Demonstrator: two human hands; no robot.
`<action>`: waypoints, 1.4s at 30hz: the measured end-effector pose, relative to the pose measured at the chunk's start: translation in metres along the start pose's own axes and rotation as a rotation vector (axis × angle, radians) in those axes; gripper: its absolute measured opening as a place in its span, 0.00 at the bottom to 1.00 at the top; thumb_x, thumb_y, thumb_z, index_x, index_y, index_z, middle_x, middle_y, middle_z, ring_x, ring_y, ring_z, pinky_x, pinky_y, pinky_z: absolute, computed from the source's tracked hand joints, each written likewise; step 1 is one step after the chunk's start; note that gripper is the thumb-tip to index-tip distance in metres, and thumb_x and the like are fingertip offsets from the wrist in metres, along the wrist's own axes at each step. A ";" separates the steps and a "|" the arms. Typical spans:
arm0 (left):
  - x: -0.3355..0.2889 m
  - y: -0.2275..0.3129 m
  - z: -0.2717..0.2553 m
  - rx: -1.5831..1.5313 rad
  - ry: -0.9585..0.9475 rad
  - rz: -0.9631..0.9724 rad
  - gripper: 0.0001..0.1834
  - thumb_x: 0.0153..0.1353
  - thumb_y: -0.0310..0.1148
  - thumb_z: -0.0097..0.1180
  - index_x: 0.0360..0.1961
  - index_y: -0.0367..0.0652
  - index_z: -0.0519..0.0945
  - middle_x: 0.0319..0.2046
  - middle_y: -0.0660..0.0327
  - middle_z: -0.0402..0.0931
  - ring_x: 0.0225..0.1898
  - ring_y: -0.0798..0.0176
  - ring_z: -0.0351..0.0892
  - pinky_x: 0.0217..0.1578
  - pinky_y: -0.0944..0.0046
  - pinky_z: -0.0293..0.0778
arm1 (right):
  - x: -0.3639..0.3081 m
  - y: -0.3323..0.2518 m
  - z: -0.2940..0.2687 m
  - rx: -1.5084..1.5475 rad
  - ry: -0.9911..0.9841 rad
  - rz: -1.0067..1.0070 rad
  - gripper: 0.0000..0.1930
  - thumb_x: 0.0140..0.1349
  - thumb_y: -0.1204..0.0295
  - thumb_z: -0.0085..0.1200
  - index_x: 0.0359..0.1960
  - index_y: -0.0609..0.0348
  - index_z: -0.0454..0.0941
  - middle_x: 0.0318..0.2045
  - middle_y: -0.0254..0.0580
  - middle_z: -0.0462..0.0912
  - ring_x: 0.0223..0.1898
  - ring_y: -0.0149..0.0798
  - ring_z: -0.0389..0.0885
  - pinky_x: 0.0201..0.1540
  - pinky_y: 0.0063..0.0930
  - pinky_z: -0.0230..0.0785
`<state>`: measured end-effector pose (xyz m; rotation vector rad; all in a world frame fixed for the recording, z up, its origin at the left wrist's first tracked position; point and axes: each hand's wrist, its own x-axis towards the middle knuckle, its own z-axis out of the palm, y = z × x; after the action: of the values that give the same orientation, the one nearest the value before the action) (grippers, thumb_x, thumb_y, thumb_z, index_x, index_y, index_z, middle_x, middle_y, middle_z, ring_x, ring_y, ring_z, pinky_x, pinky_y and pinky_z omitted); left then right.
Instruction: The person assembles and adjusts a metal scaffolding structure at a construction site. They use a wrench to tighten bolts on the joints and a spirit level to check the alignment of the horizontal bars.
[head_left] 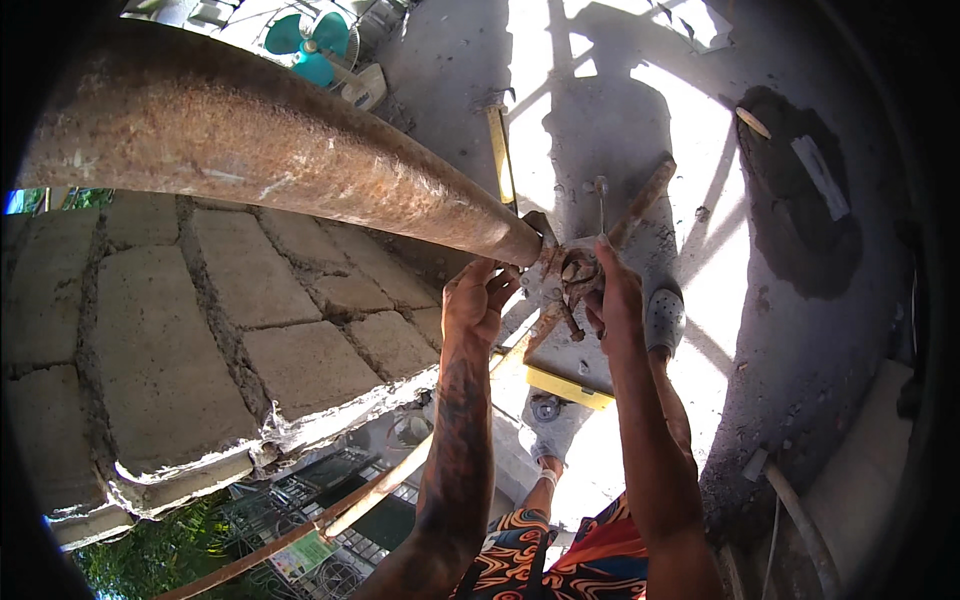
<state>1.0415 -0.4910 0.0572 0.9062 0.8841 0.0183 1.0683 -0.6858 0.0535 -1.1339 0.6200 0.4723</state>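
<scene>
A thick rusty pipe point(300, 155) runs from the upper left to the middle of the view. By its narrow-looking end sits a rusty metal clamp point(575, 270) with a bolt sticking out. My left hand point(475, 300) is closed at the pipe's end, fingertips pinched against the clamp's near edge; what exactly they grip is partly hidden. On the clamp's right side my right hand point(617, 290) is closed round a thin metal tool point(601, 205), whose shiny shaft points away from me. Its kind cannot be made out. A second rusty pipe point(645, 200) crosses behind the clamp.
A block wall point(170, 340) stands at left. Beyond the clamp is a yellow-handled tool point(501, 150); a yellow bar-shaped object point(568, 386) lies nearer. A teal fan point(315, 50) is at the far left, a dark patch point(800, 200) on the floor at right, a long-handled tool point(800, 510) lower right.
</scene>
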 end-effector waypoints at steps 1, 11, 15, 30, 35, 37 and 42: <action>0.000 0.001 0.000 0.022 -0.034 0.019 0.15 0.67 0.32 0.60 0.50 0.32 0.79 0.39 0.56 0.81 0.34 0.59 0.82 0.38 0.59 0.82 | 0.000 0.000 0.000 0.005 -0.006 -0.003 0.22 0.68 0.50 0.55 0.26 0.53 0.80 0.10 0.23 0.65 0.07 0.21 0.57 0.09 0.22 0.44; -0.016 0.007 0.007 0.035 -0.072 -0.021 0.13 0.70 0.36 0.57 0.48 0.36 0.79 0.38 0.62 0.75 0.38 0.63 0.75 0.46 0.58 0.78 | 0.000 -0.002 -0.002 -0.020 -0.074 0.000 0.23 0.68 0.48 0.52 0.29 0.55 0.79 0.13 0.30 0.75 0.07 0.22 0.57 0.10 0.22 0.45; -0.011 0.003 0.004 0.053 -0.095 -0.070 0.14 0.70 0.38 0.58 0.46 0.37 0.80 0.35 0.65 0.73 0.37 0.63 0.74 0.49 0.58 0.77 | 0.001 -0.003 -0.003 -0.043 -0.037 0.057 0.23 0.69 0.47 0.52 0.30 0.56 0.79 0.15 0.33 0.78 0.08 0.22 0.57 0.10 0.22 0.45; -0.014 0.009 0.009 0.074 -0.135 0.097 0.11 0.69 0.32 0.58 0.44 0.33 0.81 0.35 0.56 0.83 0.31 0.64 0.82 0.35 0.64 0.81 | -0.001 0.001 -0.006 -0.066 -0.079 0.013 0.27 0.68 0.45 0.50 0.42 0.61 0.81 0.18 0.42 0.82 0.06 0.22 0.55 0.10 0.21 0.45; -0.008 -0.003 0.003 -0.026 -0.066 0.016 0.11 0.67 0.34 0.61 0.41 0.36 0.81 0.34 0.59 0.82 0.30 0.65 0.79 0.34 0.62 0.79 | -0.002 -0.001 -0.004 -0.069 -0.052 0.046 0.26 0.69 0.46 0.50 0.41 0.61 0.81 0.18 0.41 0.82 0.07 0.22 0.56 0.11 0.21 0.45; -0.005 -0.004 0.004 -0.022 -0.050 0.007 0.10 0.68 0.35 0.60 0.42 0.38 0.81 0.36 0.61 0.81 0.33 0.65 0.78 0.38 0.61 0.76 | -0.003 -0.002 -0.004 -0.057 -0.063 0.050 0.26 0.69 0.46 0.51 0.40 0.60 0.81 0.18 0.40 0.82 0.07 0.22 0.56 0.11 0.21 0.45; -0.008 -0.002 0.011 0.064 -0.025 0.056 0.11 0.70 0.35 0.56 0.47 0.39 0.80 0.39 0.63 0.80 0.39 0.65 0.78 0.44 0.59 0.74 | -0.004 -0.002 -0.004 -0.068 -0.063 0.025 0.25 0.68 0.46 0.51 0.39 0.59 0.81 0.18 0.39 0.82 0.07 0.21 0.57 0.11 0.20 0.46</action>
<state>1.0428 -0.5022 0.0647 0.9889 0.8398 0.0269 1.0663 -0.6908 0.0563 -1.1721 0.5668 0.5519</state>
